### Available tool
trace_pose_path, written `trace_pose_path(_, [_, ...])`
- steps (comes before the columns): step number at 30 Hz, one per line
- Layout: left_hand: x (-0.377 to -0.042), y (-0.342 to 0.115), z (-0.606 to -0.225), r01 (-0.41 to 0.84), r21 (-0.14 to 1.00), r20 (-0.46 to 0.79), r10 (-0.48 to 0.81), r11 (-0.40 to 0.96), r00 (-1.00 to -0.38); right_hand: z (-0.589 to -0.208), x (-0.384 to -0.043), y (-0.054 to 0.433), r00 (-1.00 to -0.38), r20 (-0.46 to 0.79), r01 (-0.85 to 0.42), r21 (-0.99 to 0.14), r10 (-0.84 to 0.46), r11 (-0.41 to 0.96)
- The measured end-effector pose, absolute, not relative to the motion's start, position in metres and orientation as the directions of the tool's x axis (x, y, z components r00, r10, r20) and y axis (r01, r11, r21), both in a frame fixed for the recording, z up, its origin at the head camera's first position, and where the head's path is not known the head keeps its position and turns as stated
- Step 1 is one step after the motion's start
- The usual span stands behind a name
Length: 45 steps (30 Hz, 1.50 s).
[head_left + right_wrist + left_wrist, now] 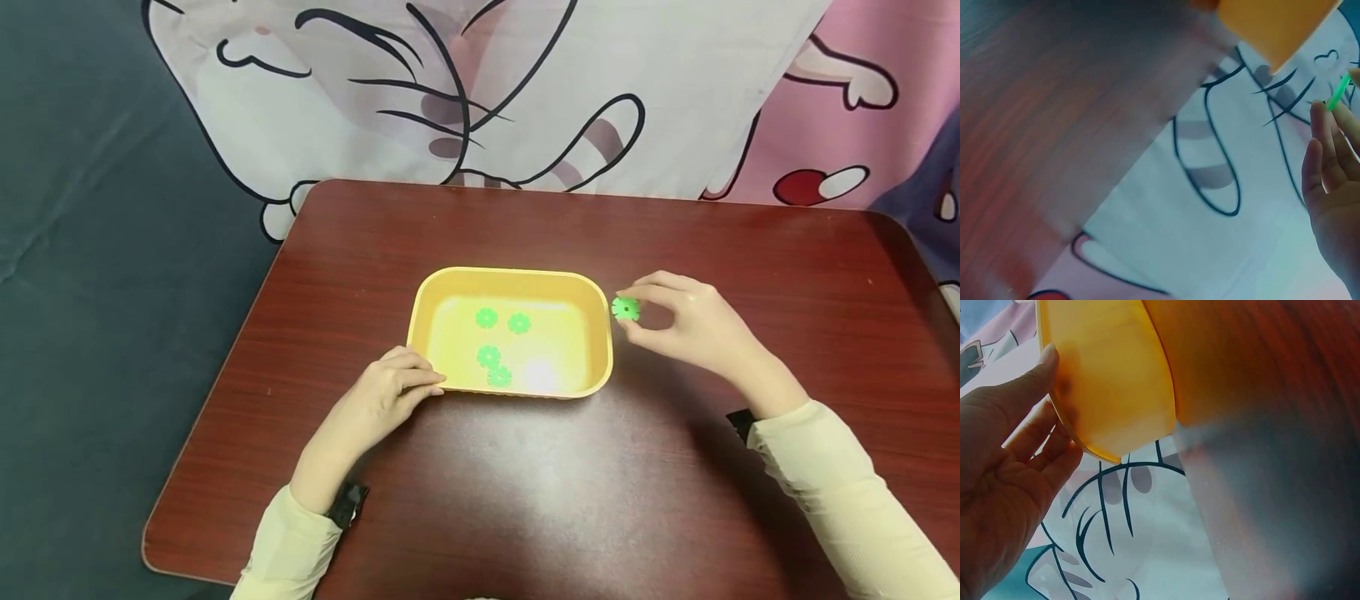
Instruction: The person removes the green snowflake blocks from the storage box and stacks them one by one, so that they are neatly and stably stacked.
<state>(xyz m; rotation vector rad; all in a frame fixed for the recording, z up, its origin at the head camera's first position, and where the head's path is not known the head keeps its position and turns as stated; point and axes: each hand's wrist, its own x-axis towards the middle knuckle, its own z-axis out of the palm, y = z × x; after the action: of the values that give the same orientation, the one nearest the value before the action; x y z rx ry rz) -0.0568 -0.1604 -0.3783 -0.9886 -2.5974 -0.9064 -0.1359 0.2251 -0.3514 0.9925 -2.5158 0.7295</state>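
Observation:
A yellow plastic basin (558, 346) with rounded corners stands on the table. Several green flower-shaped discs (487, 317) lie flat inside it, two of them overlapping near the front wall. At the basin's front left corner, my left hand (382, 396) holds the rim. In the left wrist view, the thumb and fingers (1054, 359) sit along the edge of the basin wall (1110, 375). Just outside the right wall, my right hand (693, 321) pinches another green flower-shaped disc (626, 308) between thumb and fingertips. That disc (1339, 92) appears edge-on in the right wrist view.
The dark red-brown wooden table (540, 492) extends around the basin on all sides. Behind its far edge hangs a cloth (675, 50) printed with cartoon cats. A dark grey-green surface (90, 333) lies beyond the table's left edge.

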Motion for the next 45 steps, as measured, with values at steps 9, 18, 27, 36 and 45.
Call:
trace_pose_path(9, [-0.056, -0.161, -0.379, 0.669, 0.471, 0.418, 0.522, 0.575, -0.743, -0.367, -0.13, 0.253, -0.757, 0.388, -0.644, -0.307, -0.526, 0.701])
trace_pose_path(18, [-0.056, -0.16, -0.379, 0.668, 0.471, 0.41, 0.527, 0.576, -0.744, -0.392, -0.13, 0.262, -0.804, 0.213, -0.594, -0.269, -0.554, 0.758])
trace_pose_path(27, [-0.056, -0.159, -0.381, 0.679, 0.457, 0.428, 0.527, 0.575, -0.735, -0.406, -0.128, 0.262, -0.769, 0.18, -0.639, -0.213, -0.614, 0.739])
trace_pose_path(36, [-0.056, -0.16, -0.38, 0.674, 0.464, 0.426, 0.522, 0.575, -0.739, -0.408, -0.125, 0.26, -0.76, 0.213, -0.649, -0.175, -0.615, 0.741])
trace_pose_path(45, [-0.056, -0.16, -0.381, 0.677, 0.461, 0.431, 0.521, 0.574, -0.736, -0.406, -0.124, 0.258, -0.775, 0.188, -0.631, -0.165, -0.604, 0.758])
